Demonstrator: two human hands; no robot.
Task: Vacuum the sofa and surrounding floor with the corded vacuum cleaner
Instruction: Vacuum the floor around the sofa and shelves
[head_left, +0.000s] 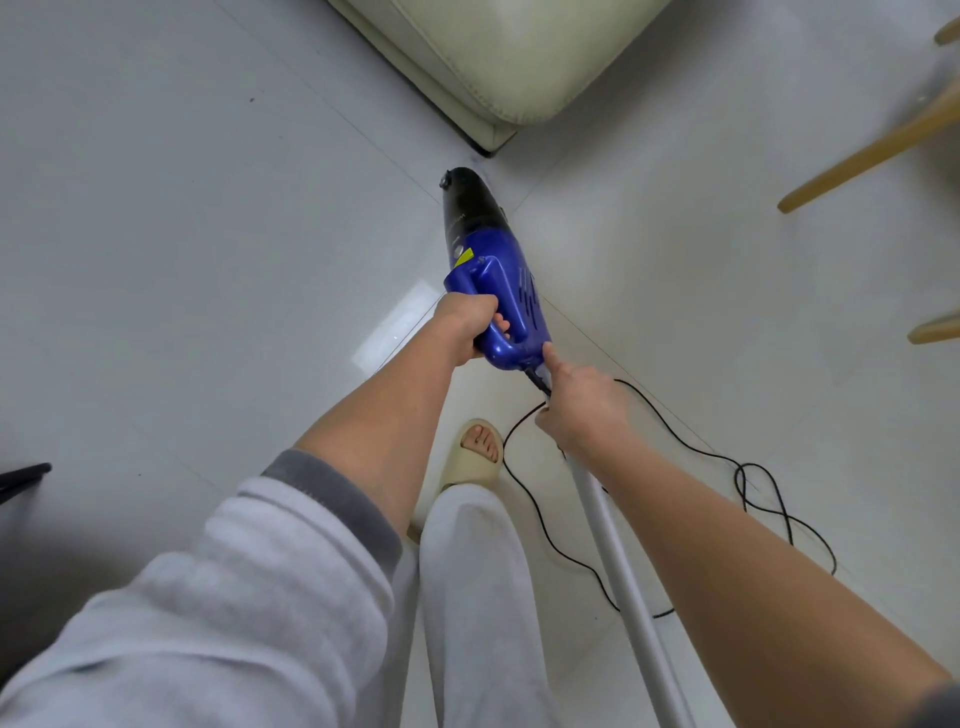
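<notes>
Here the left hand (470, 327) grips the vacuum cleaner (488, 270) by its handle, nozzle aimed at the floor (208, 208) just short of the sofa (498, 67) corner; the right hand (582, 405) pinches the cord (675, 436) behind it, probably keeping it clear.

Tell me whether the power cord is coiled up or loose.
Loose: the black cord trails from the vacuum cleaner across the floor in untidy loops.
</notes>
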